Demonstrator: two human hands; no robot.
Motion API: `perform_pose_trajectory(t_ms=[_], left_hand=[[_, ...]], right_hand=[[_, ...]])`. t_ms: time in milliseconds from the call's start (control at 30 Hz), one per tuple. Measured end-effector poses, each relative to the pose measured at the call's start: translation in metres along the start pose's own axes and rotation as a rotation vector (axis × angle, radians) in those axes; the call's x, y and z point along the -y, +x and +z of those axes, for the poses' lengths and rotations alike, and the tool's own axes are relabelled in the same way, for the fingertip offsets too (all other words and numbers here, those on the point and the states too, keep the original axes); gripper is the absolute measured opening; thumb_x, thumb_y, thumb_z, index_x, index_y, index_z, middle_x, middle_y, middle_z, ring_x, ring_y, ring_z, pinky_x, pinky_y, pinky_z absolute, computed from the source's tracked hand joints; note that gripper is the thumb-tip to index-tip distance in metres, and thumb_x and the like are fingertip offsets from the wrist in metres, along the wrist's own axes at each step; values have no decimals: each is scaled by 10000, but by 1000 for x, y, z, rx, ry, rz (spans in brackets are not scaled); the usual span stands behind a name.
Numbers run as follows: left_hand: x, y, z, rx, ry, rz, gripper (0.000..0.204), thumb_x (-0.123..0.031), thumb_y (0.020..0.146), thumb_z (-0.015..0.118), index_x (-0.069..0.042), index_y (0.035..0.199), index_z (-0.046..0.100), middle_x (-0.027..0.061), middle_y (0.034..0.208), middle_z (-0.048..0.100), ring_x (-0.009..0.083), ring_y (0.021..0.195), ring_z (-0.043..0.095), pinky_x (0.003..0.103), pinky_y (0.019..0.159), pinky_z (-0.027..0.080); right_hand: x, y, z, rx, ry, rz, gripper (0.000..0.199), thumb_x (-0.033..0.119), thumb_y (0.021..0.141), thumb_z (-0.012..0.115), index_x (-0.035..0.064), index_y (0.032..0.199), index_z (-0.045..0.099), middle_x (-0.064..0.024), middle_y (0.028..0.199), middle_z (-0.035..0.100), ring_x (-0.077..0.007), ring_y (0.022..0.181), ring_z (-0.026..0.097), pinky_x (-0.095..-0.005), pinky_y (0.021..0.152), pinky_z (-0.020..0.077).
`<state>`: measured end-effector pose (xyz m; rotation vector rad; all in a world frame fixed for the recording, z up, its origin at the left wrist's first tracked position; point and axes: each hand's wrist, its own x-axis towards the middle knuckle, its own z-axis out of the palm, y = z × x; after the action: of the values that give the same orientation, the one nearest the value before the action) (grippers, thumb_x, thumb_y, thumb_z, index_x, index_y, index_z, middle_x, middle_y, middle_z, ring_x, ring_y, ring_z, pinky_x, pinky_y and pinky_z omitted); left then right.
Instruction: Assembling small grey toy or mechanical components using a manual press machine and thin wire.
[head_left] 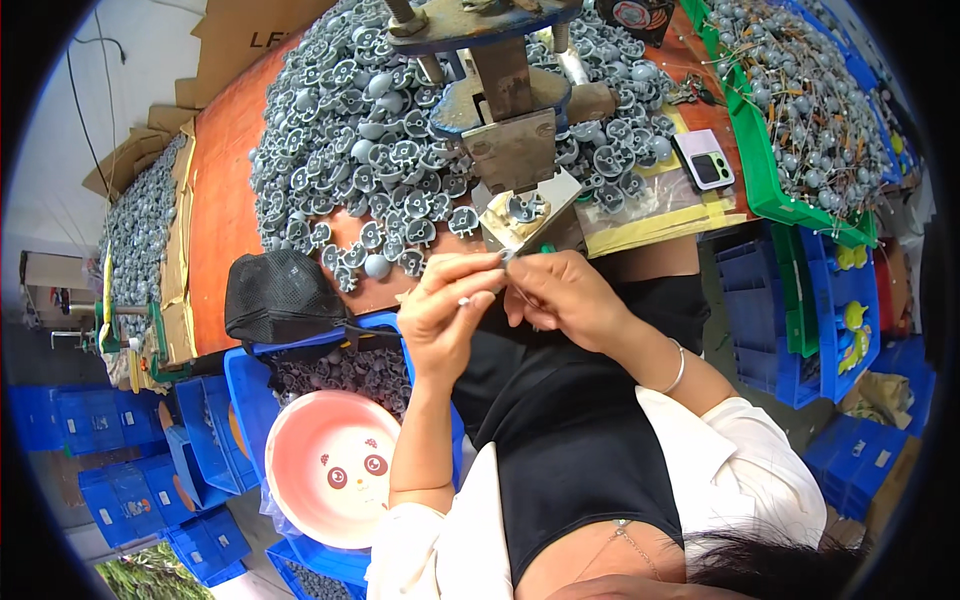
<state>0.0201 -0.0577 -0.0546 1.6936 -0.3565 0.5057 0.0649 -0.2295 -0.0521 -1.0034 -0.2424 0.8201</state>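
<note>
My left hand [448, 312] and my right hand [572, 298] meet at the fingertips just in front of the press. Both are closed in a pinch on something small and greyish, too hidden to name. A tiny white bit shows between the left thumb and fingers. Directly beyond my fingers, a grey plastic half-shell [524, 208] sits in the holder under the head of a worn metal press [512, 150]. A small green piece shows just past my right fingers. Grey half-shells [390, 170] lie heaped on the orange table around the press.
A black mesh cap [282, 298] lies at the table's near left edge. Below it, a pink basin [300, 470] rests on a blue crate. At right are a phone [704, 160] and a green-edged tray [770, 205] of grey parts with wires. Blue crates [110, 420] stand farther left.
</note>
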Motion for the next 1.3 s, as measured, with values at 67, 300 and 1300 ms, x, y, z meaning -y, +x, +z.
perform_pose_trajectory(t_ms=[67,300,1300], left_hand=[[-11,6,7,32,219,179,141,-90,857,646,22,916,708,157,1058,643,192,888,596,271,771,492],[-13,8,-8,-695,-374,-86,356,-155,964,532,53,1249,480,164,1142,582,134,690,574,215,559,467],[43,47,20,74,469,-91,232,-8,689,772,-44,910,712,29,683,501,115,600,476,253,528,360]], right_hand=[[5,-2,-1,91,331,103,161,194,960,538,47,943,602,-18,678,595,-36,496,469,-179,461,367],[0,8,-17,-305,-180,-386,120,142,938,573,43,962,509,-14,757,572,-55,618,539,-190,528,438],[102,24,-60,-643,-507,-897,224,180,945,550,-21,929,647,-44,806,654,-109,732,606,-245,714,487]])
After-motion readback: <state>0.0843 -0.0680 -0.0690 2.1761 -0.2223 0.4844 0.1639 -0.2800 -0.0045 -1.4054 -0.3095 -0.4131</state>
